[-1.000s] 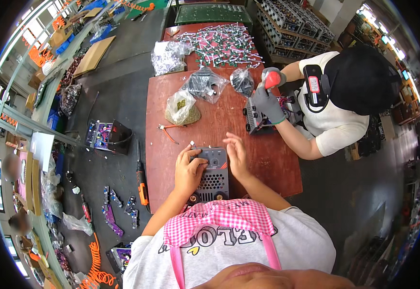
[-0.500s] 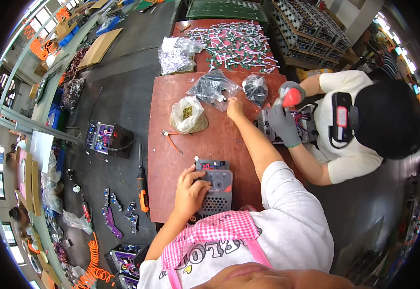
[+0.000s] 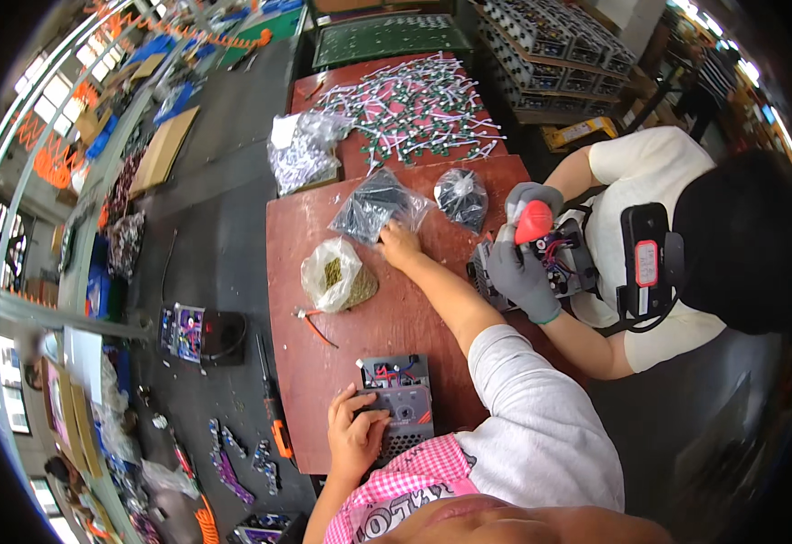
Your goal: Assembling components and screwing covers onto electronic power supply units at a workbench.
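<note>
My left hand [image 3: 356,432] holds the left side of a grey metal housing [image 3: 409,408], its fingers bent over the top panel. That housing has a round knob, a perforated grille and an exposed bay with red and blue wires at its far end. My right arm stretches out across the red-brown board. At the near edge of a clear plastic bag of black parts [image 3: 373,201] is my right hand [image 3: 400,245], its fingertips hidden in the film. Just nearer stands an open bag of small brass-coloured pieces [image 3: 346,276]. Orange-handled pliers [image 3: 318,326] lie beside it.
On the right a person in grey gloves [image 3: 525,276] works on a similar device with a red tool [image 3: 534,221]. A second bag of black parts [image 3: 461,199] lies near them. Green boards with white leads [image 3: 423,109] cover the far table. An orange screwdriver [image 3: 279,426] lies left.
The whole view has shifted, so the table sits lower in the picture. My right hand has gone further into the edge of the bag. My left hand stays on the housing.
</note>
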`<state>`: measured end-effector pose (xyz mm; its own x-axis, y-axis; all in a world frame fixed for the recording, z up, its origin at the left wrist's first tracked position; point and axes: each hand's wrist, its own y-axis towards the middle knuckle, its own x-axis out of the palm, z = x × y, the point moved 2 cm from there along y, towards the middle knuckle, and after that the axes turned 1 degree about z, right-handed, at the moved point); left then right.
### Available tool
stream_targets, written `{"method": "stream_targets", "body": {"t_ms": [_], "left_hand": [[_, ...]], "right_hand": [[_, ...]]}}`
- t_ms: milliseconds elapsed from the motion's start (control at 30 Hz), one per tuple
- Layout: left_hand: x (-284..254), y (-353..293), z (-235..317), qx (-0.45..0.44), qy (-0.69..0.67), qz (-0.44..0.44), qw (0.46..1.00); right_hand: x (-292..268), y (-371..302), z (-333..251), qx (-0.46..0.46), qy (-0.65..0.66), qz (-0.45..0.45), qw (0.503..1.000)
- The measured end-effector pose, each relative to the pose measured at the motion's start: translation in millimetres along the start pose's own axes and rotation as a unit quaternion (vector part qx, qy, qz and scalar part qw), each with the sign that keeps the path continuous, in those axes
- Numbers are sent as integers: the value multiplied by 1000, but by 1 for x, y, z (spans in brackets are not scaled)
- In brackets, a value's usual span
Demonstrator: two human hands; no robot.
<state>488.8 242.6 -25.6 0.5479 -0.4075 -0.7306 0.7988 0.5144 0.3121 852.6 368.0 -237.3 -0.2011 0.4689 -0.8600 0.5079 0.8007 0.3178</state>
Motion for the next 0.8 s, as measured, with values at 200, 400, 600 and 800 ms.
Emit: {"method": "stream_targets", "body": {"t_ms": [200, 400, 600, 800], "left_hand": [[3, -3, -1, 1, 7, 3, 1000], [7, 0, 2, 26, 6, 10, 1000], [3, -9, -2, 37, 15, 31, 999], [-2, -6, 0, 58, -14, 83, 995]], "right_hand": [[2, -5, 1, 51, 39, -43, 997], [-15, -42, 15, 170, 156, 126, 965], [-101, -121, -58, 322, 608, -18, 725], [-229, -195, -134, 240, 688, 14, 685]]}}
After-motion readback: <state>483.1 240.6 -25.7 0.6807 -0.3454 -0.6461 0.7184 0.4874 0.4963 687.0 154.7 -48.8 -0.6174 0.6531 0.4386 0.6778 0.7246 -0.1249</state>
